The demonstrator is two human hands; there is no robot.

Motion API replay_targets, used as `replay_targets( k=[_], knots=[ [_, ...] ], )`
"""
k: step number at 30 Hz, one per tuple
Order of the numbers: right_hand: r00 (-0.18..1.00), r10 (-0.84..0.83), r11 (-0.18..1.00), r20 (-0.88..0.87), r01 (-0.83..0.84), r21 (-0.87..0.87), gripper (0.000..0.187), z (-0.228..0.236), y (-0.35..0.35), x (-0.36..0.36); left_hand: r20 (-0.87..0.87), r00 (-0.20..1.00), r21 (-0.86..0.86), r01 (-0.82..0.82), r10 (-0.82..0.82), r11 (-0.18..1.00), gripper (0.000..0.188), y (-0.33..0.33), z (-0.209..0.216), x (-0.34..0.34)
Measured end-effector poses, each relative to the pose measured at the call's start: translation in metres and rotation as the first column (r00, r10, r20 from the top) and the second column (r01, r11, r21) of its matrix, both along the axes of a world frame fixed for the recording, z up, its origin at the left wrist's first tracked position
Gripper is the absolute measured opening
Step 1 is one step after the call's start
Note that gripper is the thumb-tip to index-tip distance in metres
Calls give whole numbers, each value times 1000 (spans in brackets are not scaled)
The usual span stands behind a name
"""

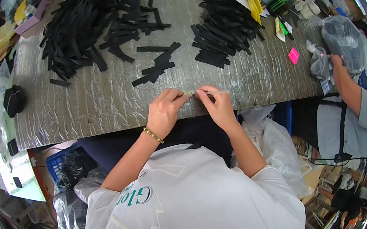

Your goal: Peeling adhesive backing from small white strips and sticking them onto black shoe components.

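My left hand [165, 112] and my right hand [219, 108] meet fingertip to fingertip just above the table's front edge. A pinch of my left fingers closes on a small pale piece [187, 93], too small to name. My right thumb and fingers are pinched too, and a thin pale stick-like thing [218, 92] juts out rightward from them; its kind is unclear. Something tiny and dark shows between the two sets of fingertips. Beyond my hands, a few loose black fabric strips [156, 66] lie crossed over each other.
A large heap of black strips [79, 30] covers the far left, and a neater pile [225, 26] the far right. A pink piece [293, 56] lies near bagged goods [347, 43]. At right, another person's hand [337, 61] touches a bag. Dark slippers-like items [14, 100] sit left.
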State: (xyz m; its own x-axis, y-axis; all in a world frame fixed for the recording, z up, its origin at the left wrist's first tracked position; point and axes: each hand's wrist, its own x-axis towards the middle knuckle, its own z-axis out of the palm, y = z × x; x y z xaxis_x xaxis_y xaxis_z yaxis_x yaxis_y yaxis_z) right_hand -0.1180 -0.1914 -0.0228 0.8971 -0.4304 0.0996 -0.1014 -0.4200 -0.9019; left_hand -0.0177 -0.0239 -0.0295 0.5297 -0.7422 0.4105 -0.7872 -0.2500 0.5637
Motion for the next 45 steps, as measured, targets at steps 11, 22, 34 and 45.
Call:
replay_targets(
  k=[11, 22, 34, 45],
  knots=[
    [990, 117, 993, -78, -116, 18, 18, 5, 14, 9, -201, 979, -79, 13, -28, 997, 64, 5, -3, 8],
    [984, 175, 966, 37, -164, -202, 14, 12, 21, 20, -179, 984, -42, 14, -21, 999, 63, 6, -7, 11],
    [935, 339, 862, -106, -353, -364, 24, 10, -15, 17, -198, 980, -118, 5, -28, 993, 34, 8, 4, 8],
    [947, 322, 796, -11, -277, -538, 24, 2, -14, 3, -289, 940, -216, -250, 183, 944, 15, 47, 15, 36]
  ],
)
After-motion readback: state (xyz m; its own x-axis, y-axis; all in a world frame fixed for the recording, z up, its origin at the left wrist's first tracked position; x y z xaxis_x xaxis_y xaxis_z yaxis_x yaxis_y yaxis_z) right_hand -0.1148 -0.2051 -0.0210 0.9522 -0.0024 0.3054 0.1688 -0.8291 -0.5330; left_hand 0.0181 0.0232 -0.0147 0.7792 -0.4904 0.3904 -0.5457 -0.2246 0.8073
